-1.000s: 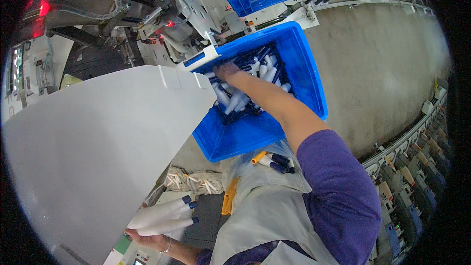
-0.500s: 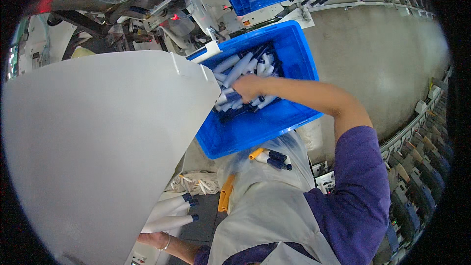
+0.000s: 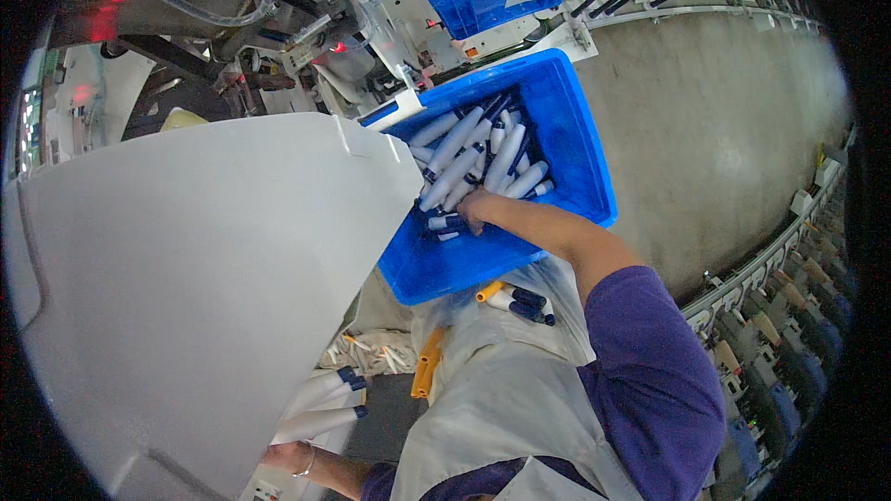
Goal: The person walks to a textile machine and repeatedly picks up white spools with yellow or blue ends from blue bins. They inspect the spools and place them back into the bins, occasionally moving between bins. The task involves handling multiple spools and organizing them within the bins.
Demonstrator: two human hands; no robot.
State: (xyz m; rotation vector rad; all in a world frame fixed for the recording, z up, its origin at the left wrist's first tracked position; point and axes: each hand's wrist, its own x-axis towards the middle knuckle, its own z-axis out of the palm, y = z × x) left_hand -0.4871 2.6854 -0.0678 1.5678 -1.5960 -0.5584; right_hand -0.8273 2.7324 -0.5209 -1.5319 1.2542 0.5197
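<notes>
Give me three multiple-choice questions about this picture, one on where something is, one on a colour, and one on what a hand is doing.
1. Where is the right hand?
A. inside the near blue bin
B. on the floor
C. on the white panel

2. What colour are the caps on the white tubes in the left hand?
A. red
B. dark blue
C. green

3. What is the left hand doing?
A. hanging empty
B. pressing a button
C. holding several tubes

Answers:
1 A, the hand rests among the tubes piled in the bin.
2 B, the tube ends show dark blue caps.
3 C, a bunch of tubes sticks up from that hand.
</notes>
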